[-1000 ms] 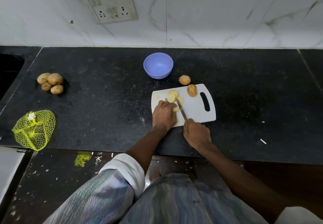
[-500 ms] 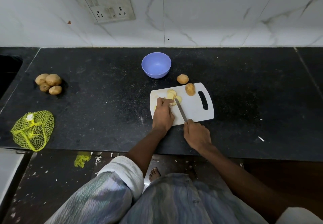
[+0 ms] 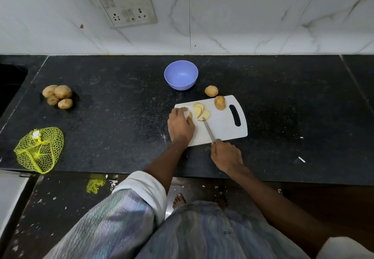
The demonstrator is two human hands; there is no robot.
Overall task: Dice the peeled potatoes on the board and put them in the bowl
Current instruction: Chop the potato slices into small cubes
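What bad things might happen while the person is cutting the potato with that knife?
The left hand holds the potato piece right beside the knife blade, so a slip might nick a finger. The cut slices lie loose near the blade tip and could get pushed about. The whole potato sits near the cutting board edge and may roll off onto the counter.

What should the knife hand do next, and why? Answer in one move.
Probably bring the knife down through the slices beside the left hand. The right hand grips it, the tip touches them, and the bowl holds nothing.
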